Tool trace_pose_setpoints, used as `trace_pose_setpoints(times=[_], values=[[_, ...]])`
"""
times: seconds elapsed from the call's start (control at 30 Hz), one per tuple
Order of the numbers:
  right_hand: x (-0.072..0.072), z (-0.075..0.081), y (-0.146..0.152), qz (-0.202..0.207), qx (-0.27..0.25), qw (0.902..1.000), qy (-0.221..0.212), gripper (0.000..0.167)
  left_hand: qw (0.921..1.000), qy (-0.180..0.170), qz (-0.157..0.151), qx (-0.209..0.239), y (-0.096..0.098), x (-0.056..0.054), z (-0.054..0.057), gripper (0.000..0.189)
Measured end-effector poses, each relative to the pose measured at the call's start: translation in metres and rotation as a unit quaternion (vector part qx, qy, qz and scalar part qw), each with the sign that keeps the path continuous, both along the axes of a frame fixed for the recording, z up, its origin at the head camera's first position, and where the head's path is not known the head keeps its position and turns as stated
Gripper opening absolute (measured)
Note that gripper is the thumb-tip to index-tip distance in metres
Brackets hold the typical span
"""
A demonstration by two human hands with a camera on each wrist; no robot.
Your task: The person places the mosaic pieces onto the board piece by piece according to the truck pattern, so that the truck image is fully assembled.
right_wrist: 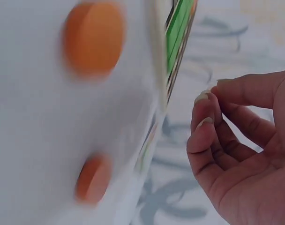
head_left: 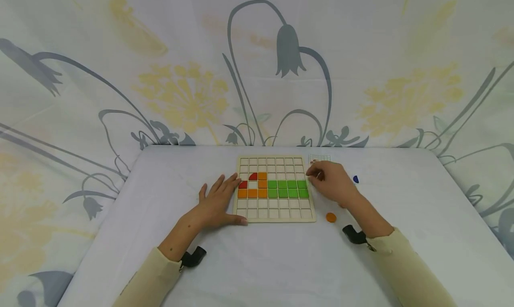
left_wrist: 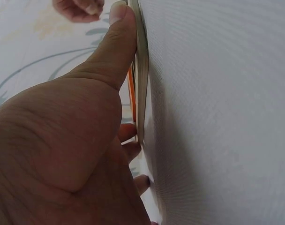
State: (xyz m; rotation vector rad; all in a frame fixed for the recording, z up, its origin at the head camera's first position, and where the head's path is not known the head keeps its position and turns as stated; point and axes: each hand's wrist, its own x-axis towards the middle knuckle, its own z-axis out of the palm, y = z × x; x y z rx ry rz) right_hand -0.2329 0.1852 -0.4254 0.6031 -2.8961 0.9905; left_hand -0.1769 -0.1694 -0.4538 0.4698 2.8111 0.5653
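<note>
A pale grid board (head_left: 273, 215) lies on the table, with orange tiles (head_left: 252, 193), two rows of green tiles (head_left: 283, 188) and red round-edged pieces (head_left: 253, 176) in its cells. My left hand (head_left: 214, 209) rests spread at the board's left side, fingers straight against that edge and the thumb at its near corner. Just off the right edge hovers my right hand (head_left: 331, 182), its thumb and fingertips curled together. In the right wrist view no piece can be made out between those fingertips (right_wrist: 203, 131).
An orange disc (head_left: 331, 217) lies right of the board's near corner. A reddish-orange round piece (right_wrist: 93, 178) sits below the right hand. Farther right is a small blue piece (head_left: 355, 179). A printed card (head_left: 320, 158) lies by the far right corner.
</note>
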Motion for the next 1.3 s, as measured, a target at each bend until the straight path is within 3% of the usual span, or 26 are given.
trace_pose_setpoints(times=[0.23, 0.5, 0.97, 1.3], values=[[-0.011, -0.006, 0.070, -0.097, 0.028, 0.9948, -0.010, 0.016, 1.0000, 0.003, -0.001, -0.003, 0.001, -0.001, 0.001, 0.118], [-0.021, -0.013, 0.112, -0.149, 0.055, 0.9857, -0.057, 0.026, 1.0000, 0.001, -0.004, -0.003, 0.003, 0.000, 0.004, 0.120], [-0.022, -0.013, 0.114, -0.136, 0.073, 0.9834, -0.095, 0.015, 1.0000, 0.004, -0.003, -0.005, 0.002, 0.000, -0.001, 0.119], [-0.020, -0.016, 0.093, -0.121, 0.027, 0.9875, -0.097, 0.015, 1.0000, 0.004, -0.001, -0.007, 0.000, -0.001, -0.004, 0.119]])
